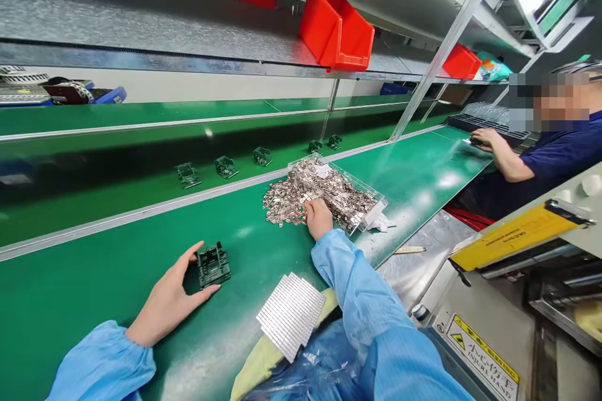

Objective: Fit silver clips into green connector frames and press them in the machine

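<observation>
My left hand (pixel 172 297) is beside a dark green circuit-board assembly (pixel 213 265) on the green work surface (pixel 254 244); thumb and fingers are spread around its left side. My right hand (pixel 318 218) reaches to the near edge of a heap of small metal parts (pixel 286 197), its fingers pinched together, and what they hold is hidden. The heap spills out of a clear tray (pixel 376 207). A silvery ribbed sheet (pixel 291 315) lies on yellow cloth (pixel 256 366) near the front edge, left of my right forearm.
Several green board assemblies (pixel 226 166) stand in a row on the strip behind the metal rail (pixel 141 212). Red bins (pixel 336 31) sit on the shelf above. At the right, a person in dark blue (pixel 559 153) works with a hand over the surface. A yellow-fronted machine (pixel 517 235) stands nearer.
</observation>
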A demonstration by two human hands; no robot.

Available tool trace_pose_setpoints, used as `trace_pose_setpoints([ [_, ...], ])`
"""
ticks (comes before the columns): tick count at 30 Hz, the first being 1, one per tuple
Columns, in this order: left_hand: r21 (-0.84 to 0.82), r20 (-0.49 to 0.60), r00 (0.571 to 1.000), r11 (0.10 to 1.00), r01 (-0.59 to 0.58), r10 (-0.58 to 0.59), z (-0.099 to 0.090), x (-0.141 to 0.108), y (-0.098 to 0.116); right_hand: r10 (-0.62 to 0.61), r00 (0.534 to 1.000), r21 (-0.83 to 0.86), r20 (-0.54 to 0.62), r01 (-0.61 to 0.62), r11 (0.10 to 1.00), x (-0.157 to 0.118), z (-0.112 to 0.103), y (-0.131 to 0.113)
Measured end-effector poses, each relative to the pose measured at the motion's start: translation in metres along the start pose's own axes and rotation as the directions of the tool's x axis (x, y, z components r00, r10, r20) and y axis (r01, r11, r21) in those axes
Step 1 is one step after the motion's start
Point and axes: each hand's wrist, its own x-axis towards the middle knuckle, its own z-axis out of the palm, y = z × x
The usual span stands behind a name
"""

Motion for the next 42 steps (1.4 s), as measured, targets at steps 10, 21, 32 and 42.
trace_pose_setpoints([
  [10,-0.867,-0.045,0.984,0.495,0.048,-0.173,0.026,0.001,0.09,0.194,0.98,0.522,0.034,-0.183,0.833,-0.058,-0.054,-0.021],
  [21,-0.925,0.364,0.924,0.165,0.344,0.117,0.087,-0.034,0.162,0.412,0.91,0.572,-0.036,-0.319,0.755,-0.158,-0.121,-0.062],
  [32,-0.925,0.338,0.904,0.268,0.269,0.26,0.087,-0.04,0.148,0.346,0.937,0.421,0.052,-0.334,0.843,-0.18,-0.091,-0.096],
  [42,-0.928,0.322,0.898,0.285,0.238,0.298,0.09,-0.043,0.145,0.333,0.943,0.359,0.016,-0.316,0.878,-0.183,-0.082,-0.101],
])
